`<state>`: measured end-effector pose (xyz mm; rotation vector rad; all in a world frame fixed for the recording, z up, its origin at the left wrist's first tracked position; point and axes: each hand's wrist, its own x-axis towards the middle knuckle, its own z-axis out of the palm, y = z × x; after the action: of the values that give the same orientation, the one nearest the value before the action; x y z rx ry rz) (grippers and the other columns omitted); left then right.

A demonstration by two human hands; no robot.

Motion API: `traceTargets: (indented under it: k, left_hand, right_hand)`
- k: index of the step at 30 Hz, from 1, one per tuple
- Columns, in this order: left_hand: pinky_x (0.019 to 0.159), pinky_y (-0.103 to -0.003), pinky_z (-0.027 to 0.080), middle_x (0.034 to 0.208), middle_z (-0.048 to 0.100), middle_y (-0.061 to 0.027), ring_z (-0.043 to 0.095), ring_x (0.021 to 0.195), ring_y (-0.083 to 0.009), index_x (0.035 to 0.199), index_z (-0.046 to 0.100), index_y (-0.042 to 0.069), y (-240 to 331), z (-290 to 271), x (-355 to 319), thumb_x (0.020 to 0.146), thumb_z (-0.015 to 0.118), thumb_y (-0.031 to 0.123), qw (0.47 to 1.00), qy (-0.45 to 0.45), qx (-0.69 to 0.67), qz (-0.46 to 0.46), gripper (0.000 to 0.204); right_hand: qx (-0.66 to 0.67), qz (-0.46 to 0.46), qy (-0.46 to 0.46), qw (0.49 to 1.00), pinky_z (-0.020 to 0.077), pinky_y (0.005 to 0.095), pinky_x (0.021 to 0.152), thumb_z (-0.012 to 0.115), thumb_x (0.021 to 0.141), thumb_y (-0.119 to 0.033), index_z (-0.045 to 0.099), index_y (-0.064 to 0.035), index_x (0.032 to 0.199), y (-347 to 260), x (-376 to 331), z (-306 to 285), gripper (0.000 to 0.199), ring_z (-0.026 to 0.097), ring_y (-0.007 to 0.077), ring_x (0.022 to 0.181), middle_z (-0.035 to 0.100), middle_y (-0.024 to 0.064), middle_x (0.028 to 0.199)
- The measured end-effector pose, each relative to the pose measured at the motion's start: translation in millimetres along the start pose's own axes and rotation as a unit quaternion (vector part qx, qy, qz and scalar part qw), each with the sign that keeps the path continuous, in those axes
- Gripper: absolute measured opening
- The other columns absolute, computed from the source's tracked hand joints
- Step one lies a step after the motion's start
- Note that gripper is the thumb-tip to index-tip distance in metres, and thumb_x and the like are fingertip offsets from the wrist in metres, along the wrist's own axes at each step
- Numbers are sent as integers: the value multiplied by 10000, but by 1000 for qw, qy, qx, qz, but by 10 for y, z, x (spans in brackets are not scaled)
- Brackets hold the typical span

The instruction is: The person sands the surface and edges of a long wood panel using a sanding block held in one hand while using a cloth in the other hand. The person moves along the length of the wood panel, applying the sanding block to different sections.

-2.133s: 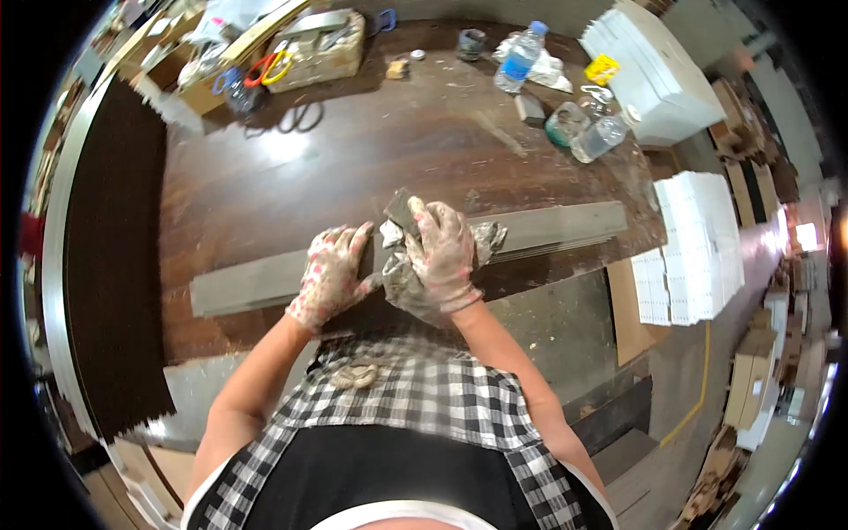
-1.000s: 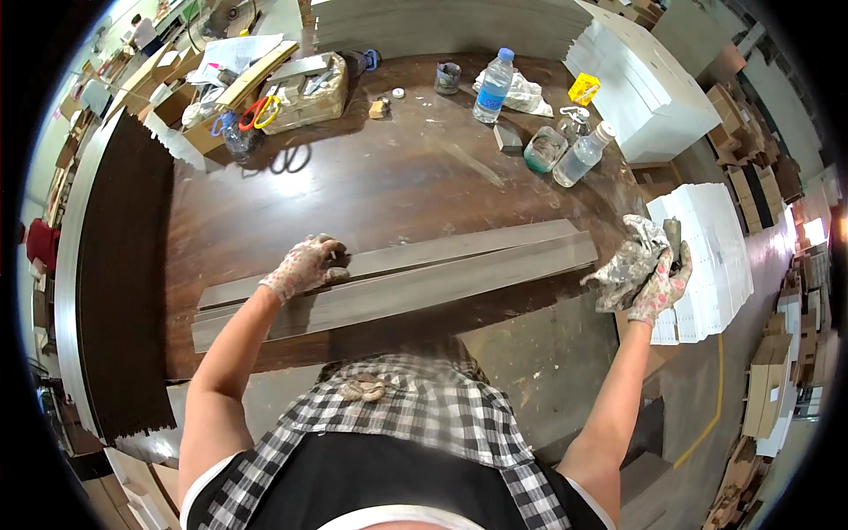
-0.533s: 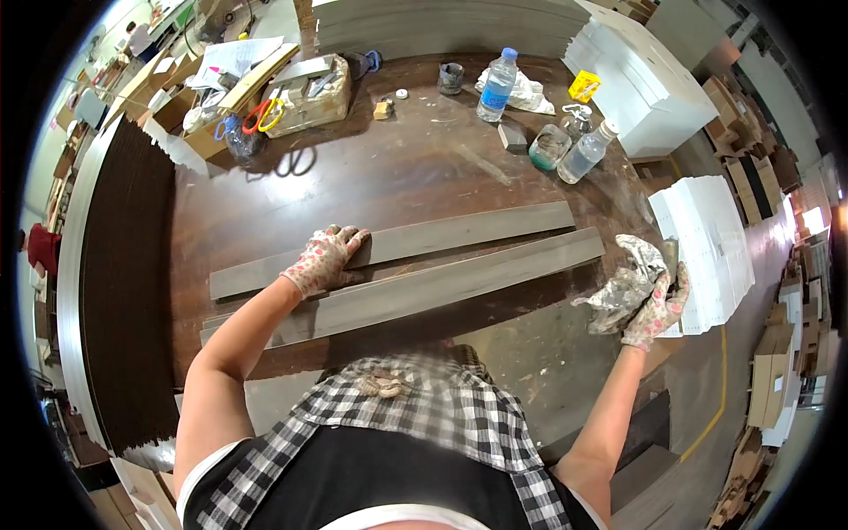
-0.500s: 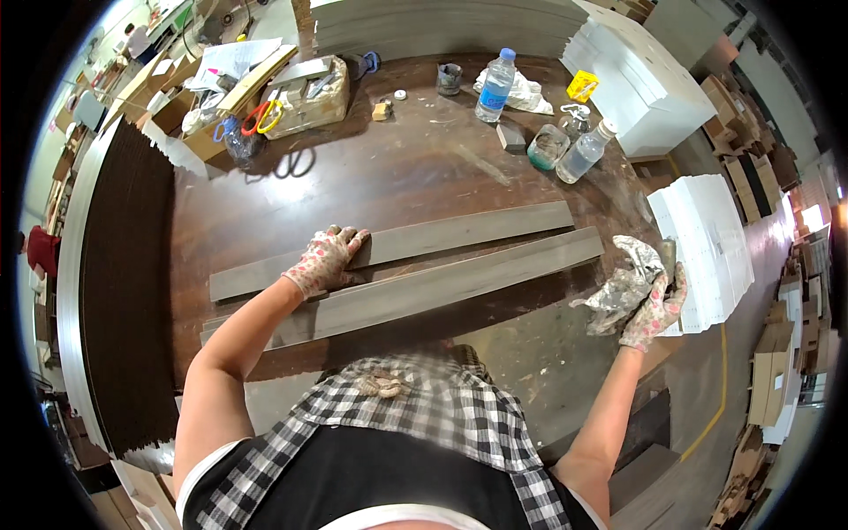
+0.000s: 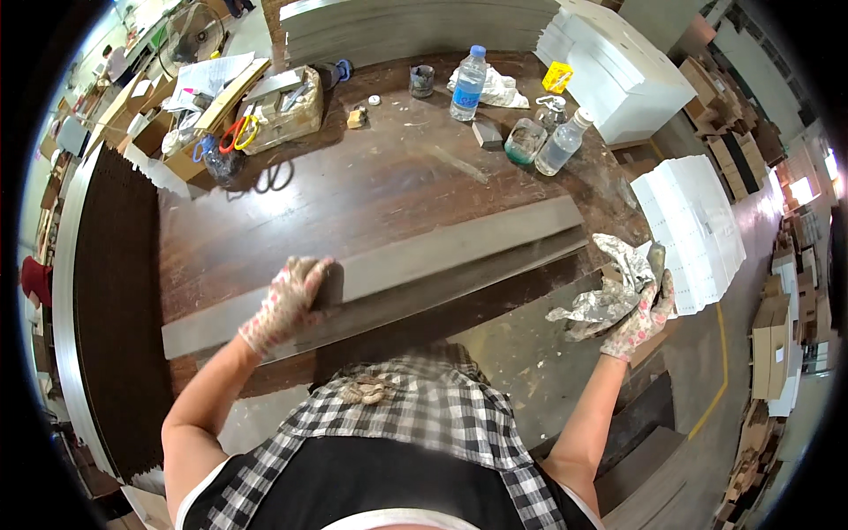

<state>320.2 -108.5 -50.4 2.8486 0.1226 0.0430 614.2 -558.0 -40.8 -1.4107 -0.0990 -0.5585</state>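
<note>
Two long grey strips lie slantwise over the brown table. The upper strip point(image 5: 442, 237) is overlapping the far edge of the lower strip point(image 5: 459, 281). My left hand point(image 5: 287, 305), in a pale glove with reddish spots, grips across the upper strip towards its left end, fingers over the far edge and thumb on the near side. Off to the right, my right hand point(image 5: 643, 325), gloved alike, is closed round a crumpled, stained white rag point(image 5: 609, 296). A dark, narrow object point(image 5: 656, 258) sticks up beside the rag at the fingers; its kind is unclear.
Tall board stacks stand at the left point(image 5: 115, 309) and back point(image 5: 415, 35). White stacks point(image 5: 685, 234) flank the right. Water bottle point(image 5: 469, 84), glass jar point(image 5: 526, 141) and clear bottle point(image 5: 565, 143) stand far right; scissors point(image 5: 243, 132) hang by a taped box point(image 5: 287, 110) far left.
My left hand has drawn the far strip nearer, closing the gap until it overlaps the other strip. The right hand keeps the rag; the whole view has shifted slightly.
</note>
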Motion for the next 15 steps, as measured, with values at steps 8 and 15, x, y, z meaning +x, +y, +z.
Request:
traceTargets:
  k: [8,15]
  left_hand:
    - [1029,-482,454,1307,567,-207,546,1221,-387,1486,378,27,417,259,-132,728,843,286,993,-77,-60,-70,926]
    - [1139,-513,357,1465,472,-209,448,1352,-413,1503,348,1,386,350,-136,663,889,376,996,22,-77,-36,1067]
  right_hand:
    - [-23,-9,-81,996,439,380,1077,571,991,-39,489,68,1394,-11,-167,288,425,531,243,1247,524,168,1404]
    - [79,72,-293,950,383,414,1140,557,988,-97,448,25,1440,-62,-834,1028,480,494,255,1321,502,160,1443]
